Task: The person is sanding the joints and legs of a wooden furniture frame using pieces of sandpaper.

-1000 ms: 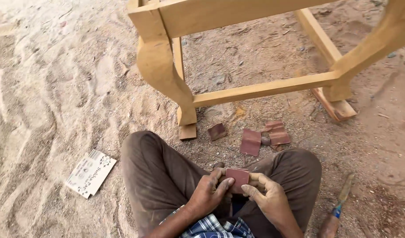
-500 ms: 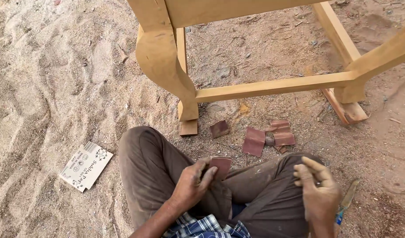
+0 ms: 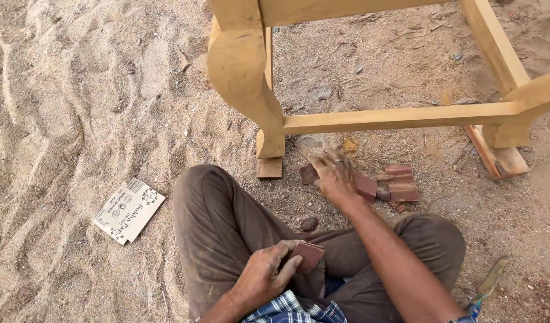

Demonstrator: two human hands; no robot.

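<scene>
Two hands are at work, each on sandpaper. The left hand (image 3: 264,276) is closed in a grip on a small folded piece of reddish-brown sandpaper (image 3: 308,253), pinched between thumb and fingers and held over the lap, against the brown trousers (image 3: 218,230). The right hand (image 3: 334,176) is stretched forward and lies palm down on the loose sandpaper scraps (image 3: 400,185) scattered on the ground; whether its fingers have closed on one of them cannot be told, since the hand hides what is beneath it.

Judging from this, the wooden frame (image 3: 400,116) is not being rubbed at this moment: neither hand touches it, and the work seems to be at the stage of sorting or picking out abrasive. The wood looks pale and even, but how much of it is already smoothed cannot be read from here.

Just beyond the scraps stands the frame's curved leg (image 3: 245,78), resting on a small wooden block (image 3: 269,168); a second block (image 3: 502,157) props the far right leg. The ground (image 3: 77,90) is loose, rippled sand, stonier under the frame. A printed white card packet (image 3: 129,211) lies on the sand, well apart to the left, and a tool handle (image 3: 489,281) lies at the right edge.
</scene>
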